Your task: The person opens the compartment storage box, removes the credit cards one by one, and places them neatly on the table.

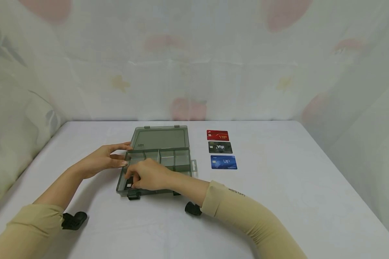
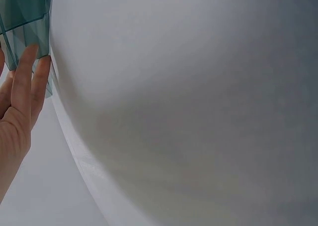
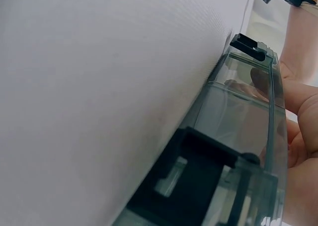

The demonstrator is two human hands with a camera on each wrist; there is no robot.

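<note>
A: We start at the right hand [image 1: 150,176], which reaches into the near-left compartment of the smoky plastic organizer box [image 1: 155,163]; its fingers [image 3: 298,97] curl down over a small dark card [image 1: 128,186] lying there, pinching or pressing it, we cannot tell which.

B: We place the left hand [image 1: 105,160] against the box's left wall, fingers [image 2: 27,77] straight and relaxed, touching the plastic and holding nothing.

A: We note the box stands open at the middle of the white table [image 1: 278,201], lid tilted back, black latches [image 3: 253,46] on its near edge.

B: To its right, well apart from both hands, we see three cards in a column: red card [image 1: 217,135], black card [image 1: 220,147], blue card [image 1: 223,162].
</note>
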